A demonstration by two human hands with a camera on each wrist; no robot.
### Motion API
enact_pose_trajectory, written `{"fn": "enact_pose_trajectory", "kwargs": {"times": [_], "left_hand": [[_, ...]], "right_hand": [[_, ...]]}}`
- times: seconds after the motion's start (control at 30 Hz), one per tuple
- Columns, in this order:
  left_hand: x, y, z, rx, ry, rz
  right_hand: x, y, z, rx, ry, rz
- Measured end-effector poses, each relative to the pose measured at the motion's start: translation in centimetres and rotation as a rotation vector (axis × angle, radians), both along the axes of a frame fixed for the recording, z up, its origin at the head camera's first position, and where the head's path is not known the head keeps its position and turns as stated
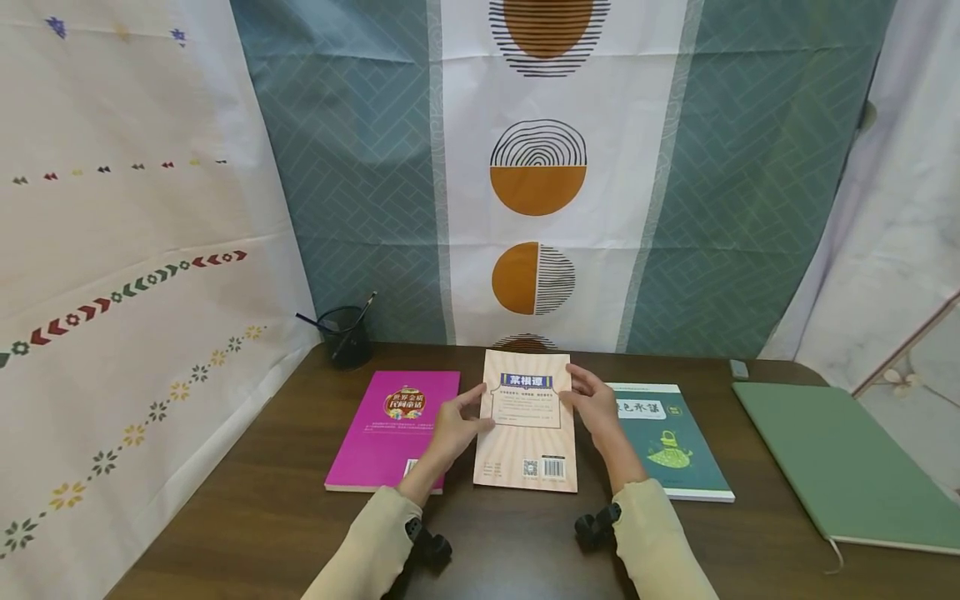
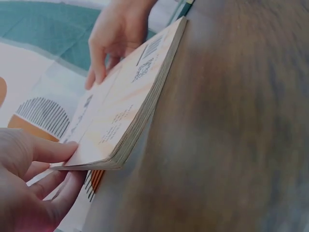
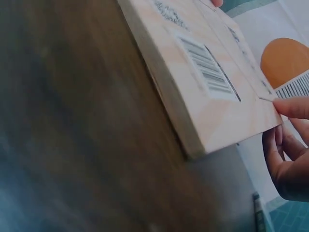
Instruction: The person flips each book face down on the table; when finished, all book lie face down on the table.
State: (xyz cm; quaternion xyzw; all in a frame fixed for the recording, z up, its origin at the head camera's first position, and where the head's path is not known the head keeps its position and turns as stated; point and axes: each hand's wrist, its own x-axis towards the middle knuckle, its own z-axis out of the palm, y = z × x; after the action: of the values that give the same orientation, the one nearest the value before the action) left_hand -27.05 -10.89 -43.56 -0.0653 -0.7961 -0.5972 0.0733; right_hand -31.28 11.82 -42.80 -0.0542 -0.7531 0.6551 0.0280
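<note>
A cream paperback book (image 1: 527,462) with a blue title strip and a barcode is held between both hands, back cover facing up. My left hand (image 1: 453,430) pinches its left edge, thumb on the cover and fingers underneath, as the left wrist view shows. At the opposite edge my right hand (image 1: 597,410) grips the book, its thumb on the cover in the right wrist view. To the left a magenta book (image 1: 378,454) lies on the table, partly covered by the left forearm. A teal book (image 1: 675,429) with a green figure lies to the right, partly behind the right hand.
A green notebook (image 1: 847,458) with a ribbon lies at the right of the brown table (image 1: 247,483). At the back left stands a black mesh pen holder (image 1: 348,342) with pens. A small grey object (image 1: 738,370) sits near the back edge, before the hanging cloth (image 1: 360,167).
</note>
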Motion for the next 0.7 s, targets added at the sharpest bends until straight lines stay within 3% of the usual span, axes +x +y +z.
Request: {"fn": "enact_pose_trajectory", "kwargs": {"times": [0.27,0.43,0.7], "left_hand": [[0.0,-0.6,-0.9,-0.080,0.044,-0.019],[-0.4,-0.8,-1.2,-0.138,0.003,-0.015],[-0.4,-0.9,-1.1,-0.213,0.034,-0.027]], "right_hand": [[0.2,-0.1,-1.5,0.070,-0.015,0.119],[0.0,-0.2,-2.1,0.099,-0.029,0.124],[-0.1,-0.3,-2.6,0.114,-0.002,0.102]]}}
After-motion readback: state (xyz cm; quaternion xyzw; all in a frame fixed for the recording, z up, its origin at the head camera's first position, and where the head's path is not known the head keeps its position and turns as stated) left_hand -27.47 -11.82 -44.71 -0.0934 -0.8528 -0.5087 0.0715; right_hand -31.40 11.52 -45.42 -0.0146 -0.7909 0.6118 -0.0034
